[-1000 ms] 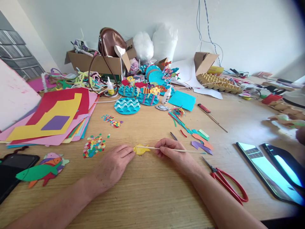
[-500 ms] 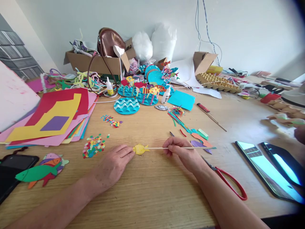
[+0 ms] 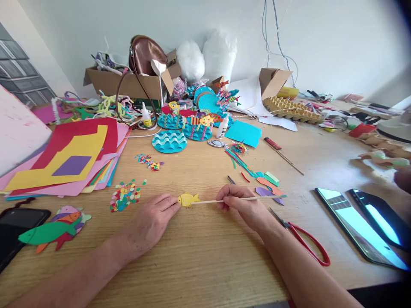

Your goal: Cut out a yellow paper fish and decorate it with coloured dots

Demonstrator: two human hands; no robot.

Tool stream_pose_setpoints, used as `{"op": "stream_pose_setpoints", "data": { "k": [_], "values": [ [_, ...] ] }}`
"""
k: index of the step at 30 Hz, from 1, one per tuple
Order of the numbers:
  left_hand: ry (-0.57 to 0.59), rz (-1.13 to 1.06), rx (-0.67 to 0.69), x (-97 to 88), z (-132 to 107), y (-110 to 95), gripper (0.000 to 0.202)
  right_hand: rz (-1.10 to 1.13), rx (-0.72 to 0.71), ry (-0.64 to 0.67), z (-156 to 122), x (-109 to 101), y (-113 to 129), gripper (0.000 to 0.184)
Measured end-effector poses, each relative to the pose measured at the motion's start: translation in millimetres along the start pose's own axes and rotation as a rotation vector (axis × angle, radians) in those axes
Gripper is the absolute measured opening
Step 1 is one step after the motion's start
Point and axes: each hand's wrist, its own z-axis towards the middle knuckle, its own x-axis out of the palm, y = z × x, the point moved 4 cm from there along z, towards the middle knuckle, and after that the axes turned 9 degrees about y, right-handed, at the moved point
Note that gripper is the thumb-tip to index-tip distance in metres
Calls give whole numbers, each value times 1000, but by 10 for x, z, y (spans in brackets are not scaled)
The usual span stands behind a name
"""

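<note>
A yellow paper fish (image 3: 189, 199) with a drawn eye and gill line lies on the table. My left hand (image 3: 157, 216) holds its head end down at the fingertips, fingers together. In my right hand (image 3: 239, 203) is a thin pale stick (image 3: 205, 202), pinched between thumb and fingers. Its left tip touches or lies just over the fish's lower edge near the tail; the other end, tinted blue-green, points right. Beyond that hand are purple and orange paper scraps (image 3: 268, 188). Red-handled scissors (image 3: 305, 239) lie beside my right forearm.
Left are confetti dots (image 3: 125, 194), cut paper fish (image 3: 48, 231) and coloured sheets (image 3: 61, 158). Blue wavy discs (image 3: 169, 141) and a white glue bottle (image 3: 222, 127) stand behind. Two phones (image 3: 356, 226) lie right, near another person's hand (image 3: 403, 177). A utility knife (image 3: 272, 143) lies further back.
The stick's left tip has shifted from the tail's middle to the fish's lower edge, and the stick tilts slightly more. My left hand stays on the fish.
</note>
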Motion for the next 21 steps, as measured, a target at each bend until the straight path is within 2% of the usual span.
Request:
{"op": "stream_pose_setpoints", "data": {
  "k": [10, 17, 21],
  "values": [
    [-2, -11, -14, -16, 7, -4, 35, -8, -39, -14, 15, 29, -11, 13],
    [16, -40, -9, -86, 44, -24, 38, -77, 3, 43, 38, 127, -29, 15],
    [17, -32, -10, -67, 28, -16, 38, -26, 11, 61, 29, 136, -23, 13]
  ]
}}
